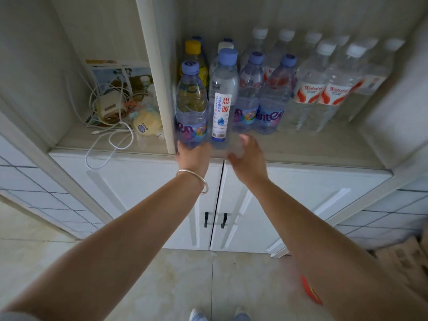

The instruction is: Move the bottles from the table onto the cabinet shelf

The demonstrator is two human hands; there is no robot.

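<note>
A white panelled cabinet (129, 193) with two closed lower doors fills the middle of the frame, and its pale open shelf (308, 149) runs across the upper half, split by an upright white divider (159, 72). Right of the divider, rows of clear plastic water bottles stand upright: white-capped ones with red-and-white labels (310, 89) at upper right, purple-capped ones with colourful labels (271, 98) toward the centre, and a yellow-capped bottle (193, 56) behind. At the shelf's front edge the left hand (193, 158), a thin metal bangle (196, 179) on its wrist, grips the base of a purple-capped clear bottle (191, 105) just beside the divider. Touching that bottle's right side stands a taller clear bottle with a white label printed in red characters (222, 98); the right hand (249, 158) is blurred, fingers loosely spread at its base, and contact cannot be told. In the left compartment lies a tangle of white cables and a charger (108, 110).
</note>
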